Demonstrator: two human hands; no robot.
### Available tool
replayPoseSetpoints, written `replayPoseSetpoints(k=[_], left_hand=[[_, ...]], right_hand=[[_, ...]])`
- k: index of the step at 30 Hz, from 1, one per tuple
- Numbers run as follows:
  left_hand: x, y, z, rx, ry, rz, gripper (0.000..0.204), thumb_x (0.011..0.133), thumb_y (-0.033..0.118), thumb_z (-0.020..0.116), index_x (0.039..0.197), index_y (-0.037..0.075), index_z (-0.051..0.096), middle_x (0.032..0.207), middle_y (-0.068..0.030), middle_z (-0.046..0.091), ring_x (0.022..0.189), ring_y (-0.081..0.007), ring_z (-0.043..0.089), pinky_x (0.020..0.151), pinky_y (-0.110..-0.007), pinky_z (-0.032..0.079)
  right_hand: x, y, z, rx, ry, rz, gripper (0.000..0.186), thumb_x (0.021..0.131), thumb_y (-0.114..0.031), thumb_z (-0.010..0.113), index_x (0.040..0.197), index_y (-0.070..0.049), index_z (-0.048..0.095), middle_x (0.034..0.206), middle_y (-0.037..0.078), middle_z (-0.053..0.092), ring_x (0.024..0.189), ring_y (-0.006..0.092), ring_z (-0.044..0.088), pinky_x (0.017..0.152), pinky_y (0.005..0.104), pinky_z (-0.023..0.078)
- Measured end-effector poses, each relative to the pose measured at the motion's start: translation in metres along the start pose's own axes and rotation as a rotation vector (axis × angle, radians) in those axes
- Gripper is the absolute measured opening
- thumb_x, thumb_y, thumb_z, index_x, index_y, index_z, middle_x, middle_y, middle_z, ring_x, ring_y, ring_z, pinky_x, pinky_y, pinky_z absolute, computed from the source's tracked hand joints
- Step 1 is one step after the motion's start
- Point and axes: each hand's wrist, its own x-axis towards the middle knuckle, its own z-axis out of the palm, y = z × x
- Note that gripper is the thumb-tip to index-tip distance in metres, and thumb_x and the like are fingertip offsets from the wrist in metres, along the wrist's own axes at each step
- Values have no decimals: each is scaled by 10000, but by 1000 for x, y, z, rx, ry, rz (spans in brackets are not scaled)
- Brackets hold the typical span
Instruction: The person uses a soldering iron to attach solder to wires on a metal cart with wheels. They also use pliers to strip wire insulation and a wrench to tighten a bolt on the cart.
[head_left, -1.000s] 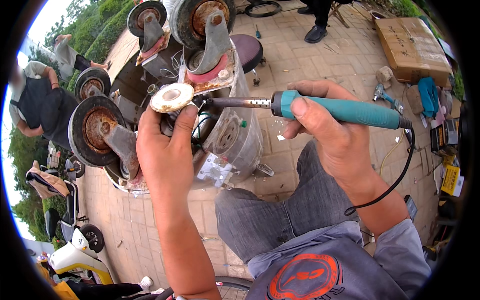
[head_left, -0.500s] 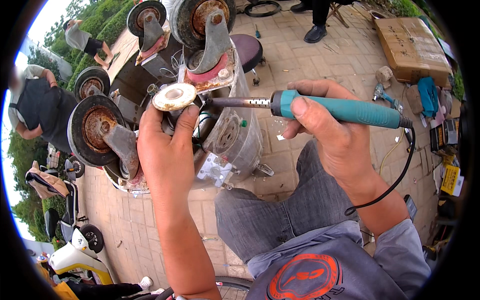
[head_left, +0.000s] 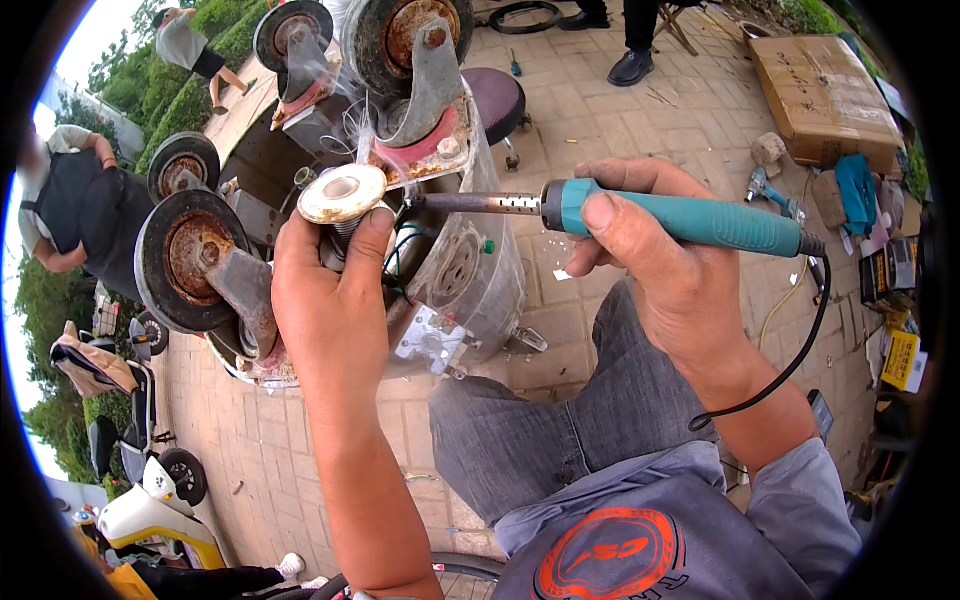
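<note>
My right hand (head_left: 690, 280) is closed around the teal handle of a soldering iron (head_left: 700, 217). Its metal shaft points left, with the dark tip close beside the left fingers. In my left hand (head_left: 328, 300), a spool of solder wire (head_left: 342, 194) is pinched between thumb and fingers, its pale flange facing up. Both hands are over an upturned round machine base (head_left: 478, 300) wrapped in clear plastic. Thin wires (head_left: 403, 245) run inside it just below the tip. Faint smoke drifts above the tip. Exactly what the tip touches is too small to tell.
Rusty caster wheels (head_left: 192, 260) stick up from the base around my left hand. A purple round stool (head_left: 495, 100) stands behind it. To the right are a cardboard box (head_left: 825, 95), a teal cloth (head_left: 856, 200) and assorted tools. People stand at the far left and back.
My left hand and the solder spool have shifted slightly left. Smoke now shows above the iron's tip. The right hand is nearly still. A person in the far left background has moved right.
</note>
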Motion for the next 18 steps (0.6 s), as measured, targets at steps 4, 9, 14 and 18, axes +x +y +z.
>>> replayPoseSetpoints(k=[4, 9, 14, 18], left_hand=[[-1, 1, 0, 12, 2, 0, 263, 865, 96, 700, 1088, -28, 635, 1034, -104, 660, 957, -169, 601, 883, -304, 448], [-1, 2, 0, -1, 1, 6, 263, 865, 92, 699, 1087, -32, 630, 1025, -103, 664, 951, -161, 598, 881, -300, 448], [-1, 2, 0, -13, 5, 1, 260, 864, 88, 698, 1083, -35, 630, 1019, -100, 668, 944, -154, 597, 876, -298, 453], [-1, 1, 0, -16, 4, 2, 260, 863, 84, 698, 1084, -37, 630, 1019, -98, 669, 943, -153, 598, 875, -298, 454]], right_hand=[[-1, -1, 0, 6, -8, 7, 294, 872, -209, 695, 1011, 42, 630, 808, 78, 673, 680, 105, 640, 592, 212, 497], [-1, -1, 1, 2, 1, 6, 295, 872, -208, 696, 1013, 43, 630, 811, 79, 672, 679, 105, 640, 593, 212, 496], [0, -1, 1, 10, -9, 1, 293, 872, -205, 696, 1013, 43, 630, 818, 81, 674, 683, 108, 643, 595, 215, 499], [-1, -1, 1, 14, -4, 4, 288, 872, -202, 694, 1011, 43, 632, 819, 83, 674, 684, 110, 645, 595, 217, 499]])
